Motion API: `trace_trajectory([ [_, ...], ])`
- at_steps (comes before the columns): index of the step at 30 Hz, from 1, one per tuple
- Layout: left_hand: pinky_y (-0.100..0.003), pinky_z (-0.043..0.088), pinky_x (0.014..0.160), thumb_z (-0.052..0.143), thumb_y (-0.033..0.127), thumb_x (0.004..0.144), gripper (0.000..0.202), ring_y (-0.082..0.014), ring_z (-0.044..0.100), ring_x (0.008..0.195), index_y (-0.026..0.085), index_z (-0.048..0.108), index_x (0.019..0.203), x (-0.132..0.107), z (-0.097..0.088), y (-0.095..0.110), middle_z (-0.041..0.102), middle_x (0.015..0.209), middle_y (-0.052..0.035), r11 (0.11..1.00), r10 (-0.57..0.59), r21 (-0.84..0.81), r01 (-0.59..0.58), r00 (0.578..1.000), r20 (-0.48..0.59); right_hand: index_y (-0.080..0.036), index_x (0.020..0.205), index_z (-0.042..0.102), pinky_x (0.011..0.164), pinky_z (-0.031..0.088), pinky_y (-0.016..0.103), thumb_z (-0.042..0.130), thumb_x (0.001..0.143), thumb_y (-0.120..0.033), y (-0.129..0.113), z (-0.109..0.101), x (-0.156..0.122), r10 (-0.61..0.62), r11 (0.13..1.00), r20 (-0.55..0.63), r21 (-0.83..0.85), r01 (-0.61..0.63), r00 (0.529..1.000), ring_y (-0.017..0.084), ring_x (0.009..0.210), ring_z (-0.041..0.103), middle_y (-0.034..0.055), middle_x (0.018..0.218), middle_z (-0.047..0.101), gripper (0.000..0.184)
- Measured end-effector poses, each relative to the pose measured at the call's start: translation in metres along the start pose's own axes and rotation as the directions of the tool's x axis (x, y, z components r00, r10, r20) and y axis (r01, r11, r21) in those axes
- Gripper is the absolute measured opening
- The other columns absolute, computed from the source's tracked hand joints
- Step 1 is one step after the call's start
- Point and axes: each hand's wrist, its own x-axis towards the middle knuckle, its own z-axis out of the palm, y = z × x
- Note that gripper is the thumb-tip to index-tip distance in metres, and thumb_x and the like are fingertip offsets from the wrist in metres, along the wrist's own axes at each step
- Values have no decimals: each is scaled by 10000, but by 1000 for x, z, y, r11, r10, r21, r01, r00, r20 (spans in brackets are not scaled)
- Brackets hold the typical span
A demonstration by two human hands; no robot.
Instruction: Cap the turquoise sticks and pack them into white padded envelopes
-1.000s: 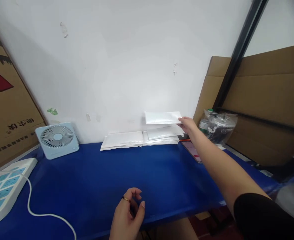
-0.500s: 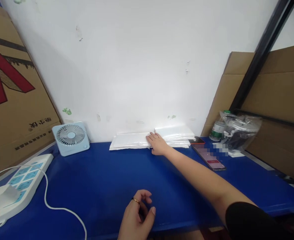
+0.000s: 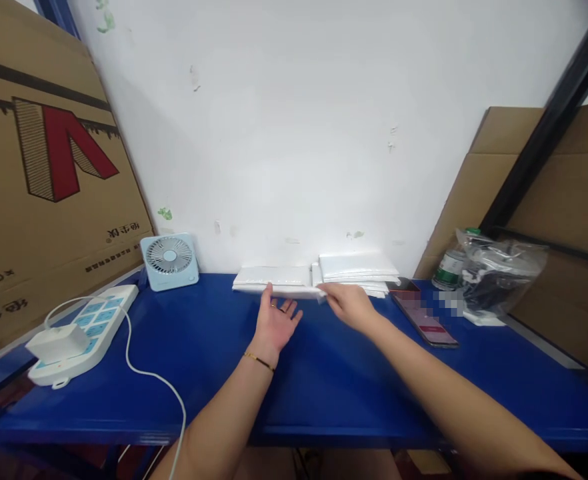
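Note:
Two low stacks of white flat packets lie against the wall on the blue table: a left stack and a right stack. One white packet is drawn out toward me from the left stack. My right hand pinches that packet's right end. My left hand reaches under its left part with the palm up and fingers spread, touching it. A ring and a thin bracelet show on the left hand and wrist.
A phone lies right of the stacks, with a clear bag of dark items and a bottle behind it. A small blue fan and a white power strip with a cable sit at the left. Cardboard boxes flank both sides.
My right hand set a packet on the right stack, then moved to the left stack and drew one packet forward. My left hand went from the table's front edge up to that packet.

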Motion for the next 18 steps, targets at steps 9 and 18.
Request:
trace_trajectory([
  [9, -226, 494, 735, 707, 219, 680, 259, -120, 618, 796, 190, 565, 895, 3, 32, -31, 590, 803, 8, 883, 453, -153, -444, 891, 27, -201, 1446, 202, 1022, 364, 417, 707, 637, -327, -2, 0, -62, 30, 869, 109, 487, -80, 994, 285, 1280, 387, 113, 1450, 337, 961],
  [18, -289, 473, 796, 717, 242, 669, 392, -129, 617, 822, 218, 540, 1019, 3, 31, -30, 622, 878, 11, 750, 656, 20, -661, 747, 103, -240, 1327, 454, 1068, 314, 401, 470, 740, -80, 26, 36, -53, -6, 859, 35, 512, -12, 999, 219, 1244, 444, 53, 1349, 489, 609],
])
